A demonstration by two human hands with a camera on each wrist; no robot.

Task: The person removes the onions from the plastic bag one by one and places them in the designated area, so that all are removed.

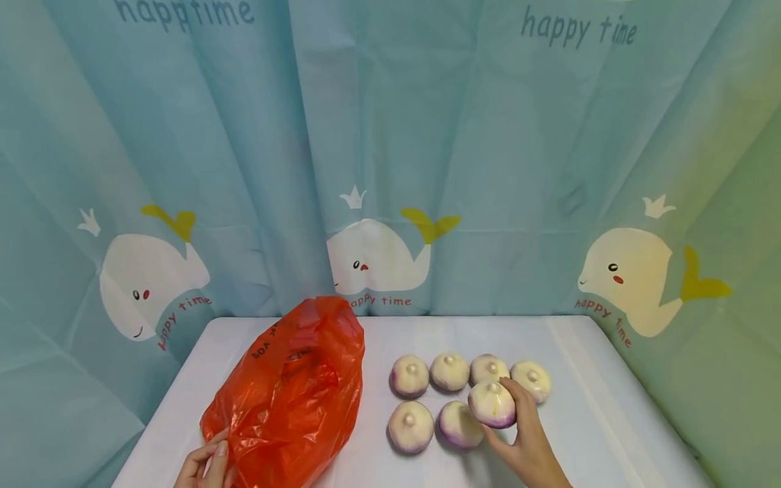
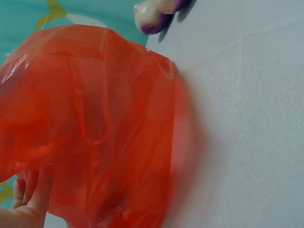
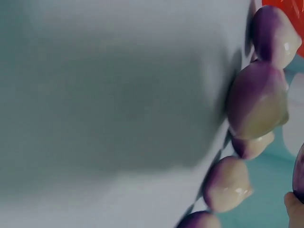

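Observation:
In the head view, the left hand [image 1: 206,466] pinches the near left edge of a red plastic bag [image 1: 293,393]. The bag is puffed up, and its inside is hidden. From the left wrist view, fingers [image 2: 40,187] show beside the red film. Over on the right, the right hand [image 1: 526,434] holds a white-and-purple turnip [image 1: 491,405] between thumb and fingers, raised above the table. Several similar turnips [image 1: 450,372] rest in a back row, with two more, one a front turnip [image 1: 411,428], nearer. Only a fingertip and part of the held turnip [image 3: 299,178] show in the right wrist view.
A white table [image 1: 586,379] carries the bag on the left and the turnips right of centre. Behind and around it hangs a blue curtain [image 1: 390,135] printed with whales, meeting the table's back edge.

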